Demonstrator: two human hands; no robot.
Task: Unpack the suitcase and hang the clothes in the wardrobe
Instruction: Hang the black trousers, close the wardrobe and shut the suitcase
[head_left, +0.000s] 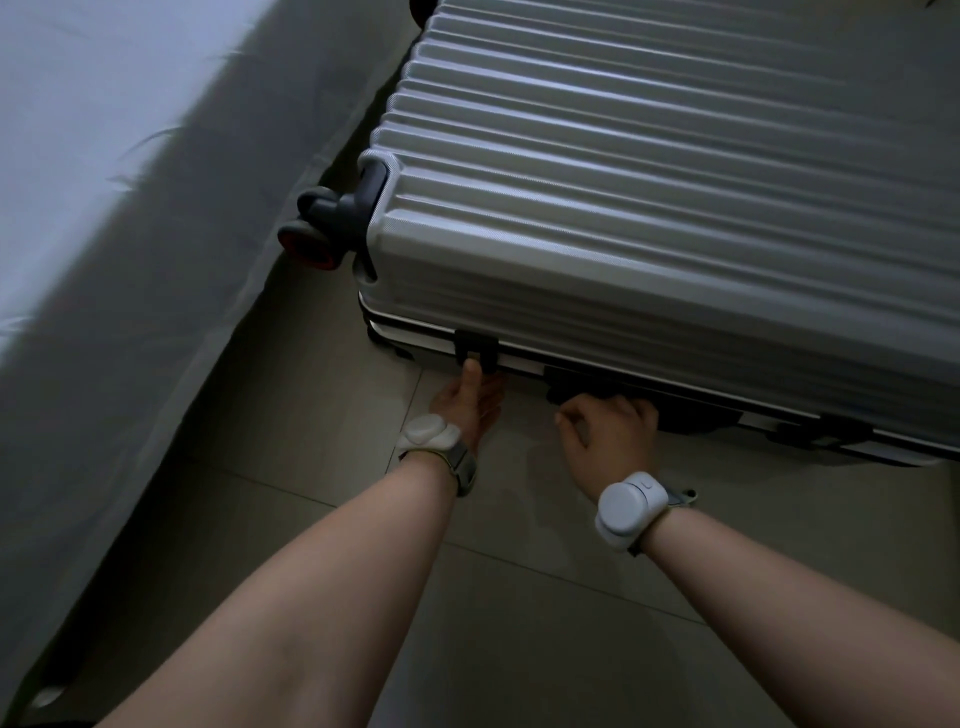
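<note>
Here the suitcase (649, 182) lies flat and closed on the tiled floor (519, 597). It is a silver-grey hard shell with raised ribs running along its lid, moulded corners and a pale metal frame strip (524, 364) along the near edge. There is one case.

Two black latches show on that near edge. The near latch (475, 349) sits toward the case's left corner, and the far latch (821, 432) sits well along toward the right. Between them is one black side handle (701, 418). One dark double wheel (311, 239) with a red hub juts from the left corner. A second wheel (422, 8) just shows at the far corner, cut by the picture's top edge. No brand or writing can be read anywhere.

The left hand (467, 402) is at the near latch, its thumb (471, 370) lying straight and pressed against it. The other fingers reach out uncurled under the case's edge, their tips hidden. The right hand (608, 431) is knuckles-up with its fingers curled round the side handle.

Each wrist carries one white band: the left band (428, 431) and the right band (628, 506).

Left of the case, close beside the wheel, stands a bed (104, 208) draped in a grey sheet.
</note>
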